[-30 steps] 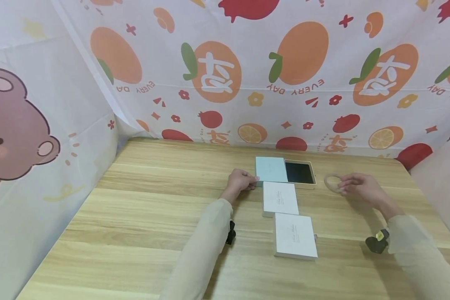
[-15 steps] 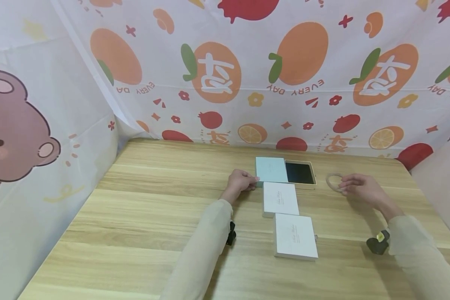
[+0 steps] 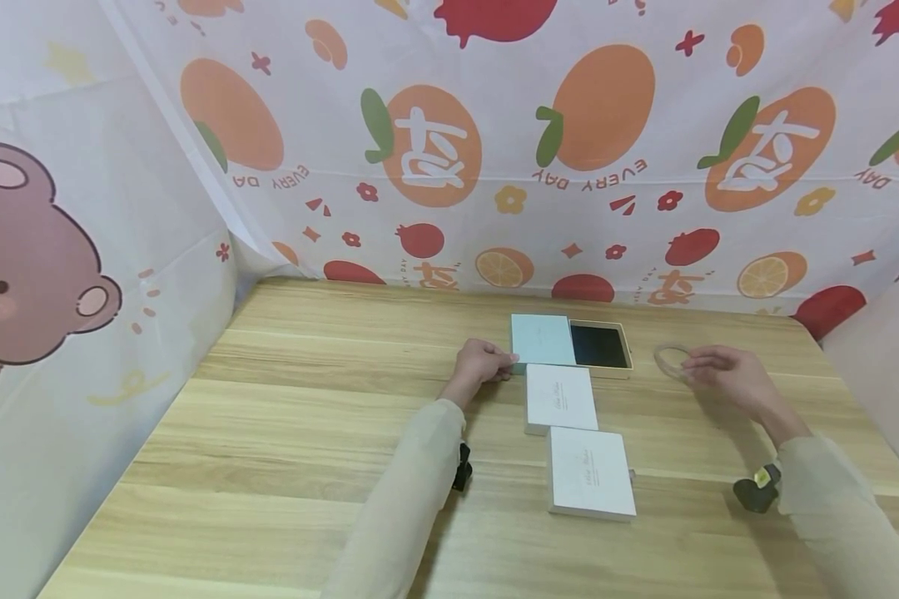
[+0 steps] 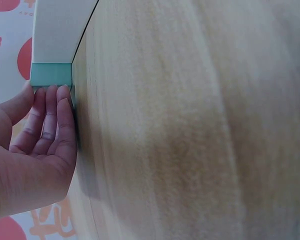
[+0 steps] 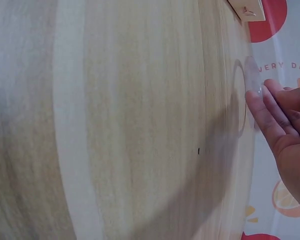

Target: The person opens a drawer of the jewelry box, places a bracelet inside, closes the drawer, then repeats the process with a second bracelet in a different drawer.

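Observation:
My left hand is at the left end of a light-blue box; its thumb and fingertips hold the near left corner in the left wrist view. To the box's right, its shallow drawer is pulled out, with a black lining showing and nothing lying on it. My right hand pinches a pale, see-through bangle between thumb and fingers. In the right wrist view the bangle is raised off the table, its ring-shaped shadow beside it.
A white box touches the light-blue box's near side. A larger white box with a small tab on its right lies nearer. The wooden table ends at a fruit-print cloth at the back.
My right hand has shifted slightly rightward with the bangle, and the bangle's tilt has changed a little. The left hand and the boxes have stayed in place.

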`<state>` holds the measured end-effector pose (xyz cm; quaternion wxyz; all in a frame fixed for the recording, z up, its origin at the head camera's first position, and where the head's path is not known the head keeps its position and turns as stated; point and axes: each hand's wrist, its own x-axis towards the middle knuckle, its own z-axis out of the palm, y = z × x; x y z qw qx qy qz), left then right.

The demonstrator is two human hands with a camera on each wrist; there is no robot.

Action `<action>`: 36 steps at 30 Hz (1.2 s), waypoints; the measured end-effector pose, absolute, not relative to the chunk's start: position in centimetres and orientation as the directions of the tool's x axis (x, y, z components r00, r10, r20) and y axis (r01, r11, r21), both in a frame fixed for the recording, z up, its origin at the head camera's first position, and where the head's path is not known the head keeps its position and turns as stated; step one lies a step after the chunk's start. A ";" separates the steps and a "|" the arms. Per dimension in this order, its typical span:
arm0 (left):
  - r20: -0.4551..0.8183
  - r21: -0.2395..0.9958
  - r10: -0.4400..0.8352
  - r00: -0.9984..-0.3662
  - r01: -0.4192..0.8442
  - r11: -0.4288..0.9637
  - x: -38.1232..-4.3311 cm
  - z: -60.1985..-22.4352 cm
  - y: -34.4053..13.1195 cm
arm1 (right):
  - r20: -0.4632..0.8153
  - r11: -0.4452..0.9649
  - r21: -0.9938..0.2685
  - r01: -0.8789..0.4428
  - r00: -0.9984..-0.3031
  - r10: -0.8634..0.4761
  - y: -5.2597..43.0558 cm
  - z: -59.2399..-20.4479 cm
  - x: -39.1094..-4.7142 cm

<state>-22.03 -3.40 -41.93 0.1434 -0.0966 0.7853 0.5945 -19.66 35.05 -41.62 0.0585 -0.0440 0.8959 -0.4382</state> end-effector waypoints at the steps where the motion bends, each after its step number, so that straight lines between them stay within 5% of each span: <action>1: -0.341 0.906 0.019 -0.940 -0.323 0.273 -22.0 -42.0 -3.4 | -0.050 0.624 -0.780 -0.038 -0.991 -0.123 35.1 -41.7 -19.7; 29: -0.353 0.909 0.029 -0.935 -0.336 0.247 -22.2 -41.9 -3.5 | -0.019 0.421 -0.906 -0.049 -0.988 -0.155 34.6 -38.3 -20.3; 36: -0.360 0.908 0.032 -0.932 -0.343 0.242 -22.2 -41.8 -3.5 | -0.019 0.477 -0.877 -0.057 -0.988 -0.153 33.4 -37.1 -20.4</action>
